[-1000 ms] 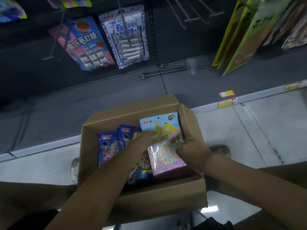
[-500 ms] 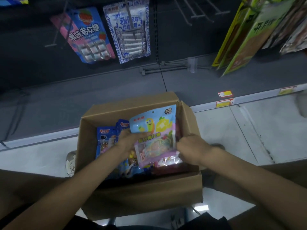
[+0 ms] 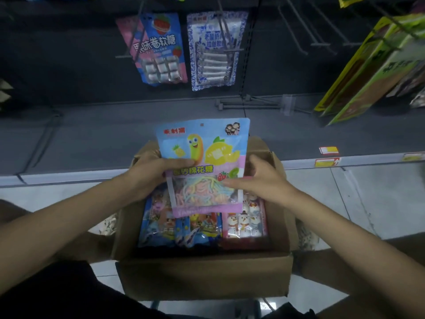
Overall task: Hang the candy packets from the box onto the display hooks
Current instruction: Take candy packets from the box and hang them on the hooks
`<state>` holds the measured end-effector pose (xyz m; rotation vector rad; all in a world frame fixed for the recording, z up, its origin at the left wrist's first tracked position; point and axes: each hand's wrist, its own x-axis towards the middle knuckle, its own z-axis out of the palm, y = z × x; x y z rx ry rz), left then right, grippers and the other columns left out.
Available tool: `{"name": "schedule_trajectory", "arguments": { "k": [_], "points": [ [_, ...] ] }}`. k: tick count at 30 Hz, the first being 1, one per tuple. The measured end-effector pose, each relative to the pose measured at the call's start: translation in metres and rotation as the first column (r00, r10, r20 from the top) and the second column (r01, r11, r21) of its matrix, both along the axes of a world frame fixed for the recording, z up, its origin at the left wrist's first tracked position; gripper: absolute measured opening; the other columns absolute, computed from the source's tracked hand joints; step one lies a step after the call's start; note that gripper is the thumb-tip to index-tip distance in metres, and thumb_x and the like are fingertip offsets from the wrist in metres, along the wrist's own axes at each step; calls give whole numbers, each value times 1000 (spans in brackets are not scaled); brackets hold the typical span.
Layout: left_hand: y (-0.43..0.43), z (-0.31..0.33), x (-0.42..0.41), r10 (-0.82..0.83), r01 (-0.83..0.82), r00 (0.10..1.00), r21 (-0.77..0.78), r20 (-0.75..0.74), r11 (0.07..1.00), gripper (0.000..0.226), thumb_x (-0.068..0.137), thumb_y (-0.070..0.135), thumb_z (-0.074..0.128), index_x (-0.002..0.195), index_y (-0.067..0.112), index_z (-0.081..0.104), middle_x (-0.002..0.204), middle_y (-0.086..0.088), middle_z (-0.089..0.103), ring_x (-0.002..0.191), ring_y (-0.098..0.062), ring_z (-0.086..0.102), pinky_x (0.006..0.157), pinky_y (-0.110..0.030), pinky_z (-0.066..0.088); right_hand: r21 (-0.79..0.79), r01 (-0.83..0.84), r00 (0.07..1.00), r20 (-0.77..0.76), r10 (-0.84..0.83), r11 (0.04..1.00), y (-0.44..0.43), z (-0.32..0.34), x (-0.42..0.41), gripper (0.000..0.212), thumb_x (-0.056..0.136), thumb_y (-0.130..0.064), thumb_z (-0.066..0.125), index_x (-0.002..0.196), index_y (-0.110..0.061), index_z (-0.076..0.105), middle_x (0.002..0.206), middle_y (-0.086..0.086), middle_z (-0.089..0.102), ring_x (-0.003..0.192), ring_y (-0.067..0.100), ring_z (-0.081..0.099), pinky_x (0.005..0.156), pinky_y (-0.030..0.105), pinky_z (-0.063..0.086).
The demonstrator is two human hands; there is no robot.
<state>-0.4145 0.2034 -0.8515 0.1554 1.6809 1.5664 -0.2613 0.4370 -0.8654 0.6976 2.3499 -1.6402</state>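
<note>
A light-blue and pink candy packet (image 3: 202, 164) with a cartoon banana and lemon is held upright above the open cardboard box (image 3: 202, 276). My left hand (image 3: 149, 173) grips its left edge, thumb across the front. My right hand (image 3: 262, 178) pinches its lower right edge, thumb on the clear window. Inside the box lie blue packets (image 3: 158, 223) and a pink snowman packet (image 3: 243, 224). Empty display hooks (image 3: 253, 103) stick out low on the dark back panel just beyond the box, and more bare hooks (image 3: 322, 43) sit higher up to the right.
Two packets hang on hooks above: a pink-and-blue strawberry one (image 3: 161, 47) and a blue-and-white one (image 3: 216, 49). Green and yellow packets (image 3: 372, 65) hang at the right. The box sits on a pale tiled floor (image 3: 379, 203) before the shelf's base rail with price tags (image 3: 326, 157).
Both hands have lifted the banana-and-lemon packet out of the box and raised it towards the hooks. The snowman packet beneath it now shows.
</note>
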Motion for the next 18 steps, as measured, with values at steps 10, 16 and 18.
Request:
{"name": "schedule_trajectory", "arguments": {
  "k": [10,16,18],
  "points": [
    [-5,25,5,105,-94,993,191,-51,977,48,72,43,94,102,7,81,110,-17,79,97,-31,78,81,-40,62,-393,160,959,-154,-236,906,-30,50,-19,44,81,-37,87,114,-10,78,113,9,80,107,30,76,104,58,55],
    [-15,33,8,48,-24,977,113,-208,993,46,69,31,99,104,7,82,111,-17,79,107,-38,76,104,-67,52,-329,177,922,-275,-273,928,-35,74,-27,43,79,-47,88,110,-19,78,110,8,80,104,31,77,103,64,52],
    [-15,37,9,110,-80,971,150,-210,985,37,70,26,97,97,5,82,105,-20,79,102,-41,76,99,-71,52,-312,156,911,-321,-258,937,-39,86,-29,30,87,-34,84,110,-16,78,109,7,81,104,30,77,104,63,52]
  ]
}}
